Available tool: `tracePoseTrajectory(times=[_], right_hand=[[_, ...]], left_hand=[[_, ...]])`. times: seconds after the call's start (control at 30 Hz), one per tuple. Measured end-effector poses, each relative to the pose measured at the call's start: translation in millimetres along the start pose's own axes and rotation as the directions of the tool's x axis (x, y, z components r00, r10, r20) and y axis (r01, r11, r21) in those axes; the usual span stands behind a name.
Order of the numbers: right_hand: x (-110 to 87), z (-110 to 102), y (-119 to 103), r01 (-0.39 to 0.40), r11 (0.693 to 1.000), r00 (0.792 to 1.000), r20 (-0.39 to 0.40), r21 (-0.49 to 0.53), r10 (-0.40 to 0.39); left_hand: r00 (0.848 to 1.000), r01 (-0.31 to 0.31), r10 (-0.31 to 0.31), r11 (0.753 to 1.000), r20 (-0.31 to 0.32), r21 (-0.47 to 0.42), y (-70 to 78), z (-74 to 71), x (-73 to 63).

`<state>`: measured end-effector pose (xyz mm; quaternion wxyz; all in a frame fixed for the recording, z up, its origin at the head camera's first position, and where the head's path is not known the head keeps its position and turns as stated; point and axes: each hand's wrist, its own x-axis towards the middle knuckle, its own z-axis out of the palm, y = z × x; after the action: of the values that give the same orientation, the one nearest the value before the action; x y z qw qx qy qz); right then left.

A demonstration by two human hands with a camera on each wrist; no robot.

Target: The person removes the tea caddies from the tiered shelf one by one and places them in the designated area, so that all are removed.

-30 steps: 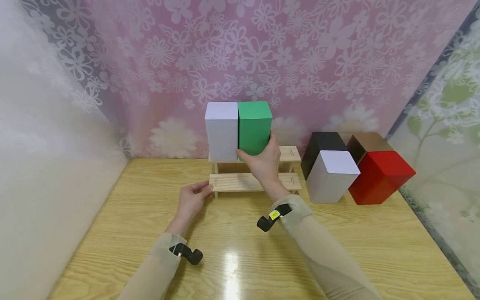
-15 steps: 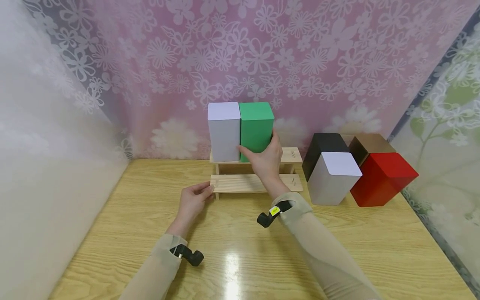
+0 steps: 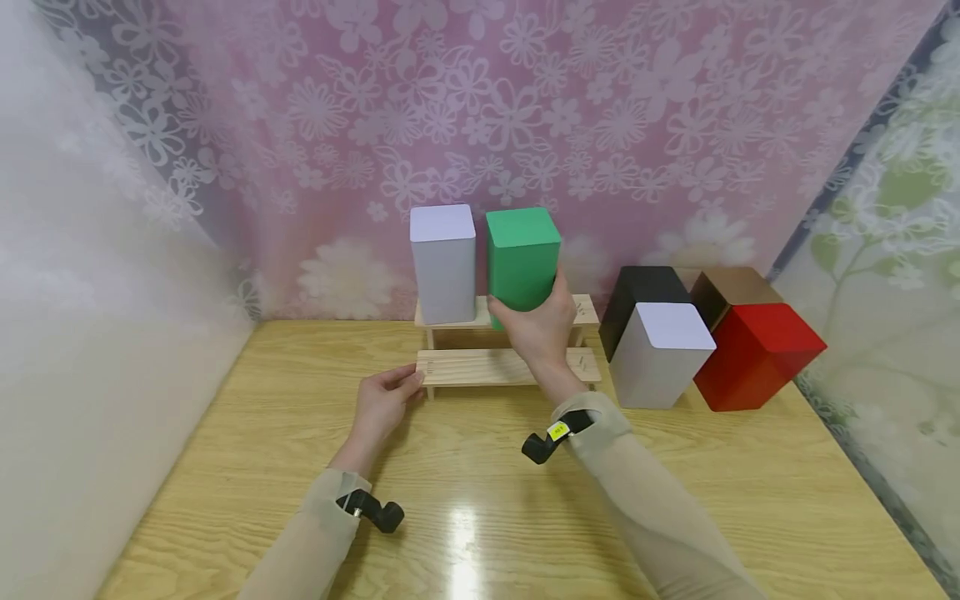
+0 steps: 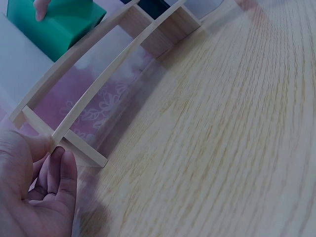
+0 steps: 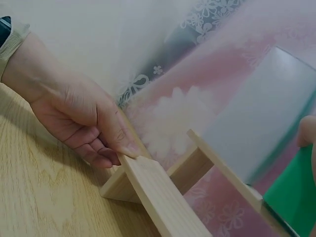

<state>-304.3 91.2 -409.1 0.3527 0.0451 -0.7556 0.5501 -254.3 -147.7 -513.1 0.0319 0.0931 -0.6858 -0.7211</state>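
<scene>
While the left hand (image 3: 381, 404) pinches the left end of the lower step (image 3: 472, 367), the right arm (image 3: 645, 492) reaches forward, its right hand (image 3: 542, 329) gripping the green box (image 3: 522, 271), fingers well spread, at the upper step (image 3: 587, 310), apart from the white box (image 3: 444, 279).

"How's the green box (image 3: 522, 250) sitting?"

"Tall, smooth-sided, roughly upright and slightly turned, gripped around its lower part by the right hand (image 3: 542, 329). It's at the far, upper level of the wooden stand (image 3: 468, 367), just right of the middle. I can't tell whether its base touches."

"And the stand?"

"Pale, grained wood, two levels, upright, the near one lower. The left hand (image 3: 381, 406) pinches that lower level's left end."
</scene>
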Motion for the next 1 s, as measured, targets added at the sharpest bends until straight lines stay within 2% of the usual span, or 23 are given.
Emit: tracePoseTrajectory(times=[0.4, 0.7, 1.0], right_hand=[[3.9, -53, -29, 0.089, 0.996, 0.996, -0.007, 0.011, -0.089], [7.0, -103, -49, 0.081, 0.997, 0.996, -0.023, 0.008, -0.08], [6.9, -157, -71, 0.073, 0.996, 0.997, -0.029, 0.059, -0.072]], left_hand=[[1.0, 0.009, -0.009, 1.0, -0.004, 0.0, -2.4, -2.4, 1.1], [1.0, 0.023, -0.023, 0.999, 0.001, 0.027, -0.5, -2.5, 0.3], [1.0, 0.028, -0.028, 0.999, 0.008, 0.02, -0.2, 0.9, -1.3]])
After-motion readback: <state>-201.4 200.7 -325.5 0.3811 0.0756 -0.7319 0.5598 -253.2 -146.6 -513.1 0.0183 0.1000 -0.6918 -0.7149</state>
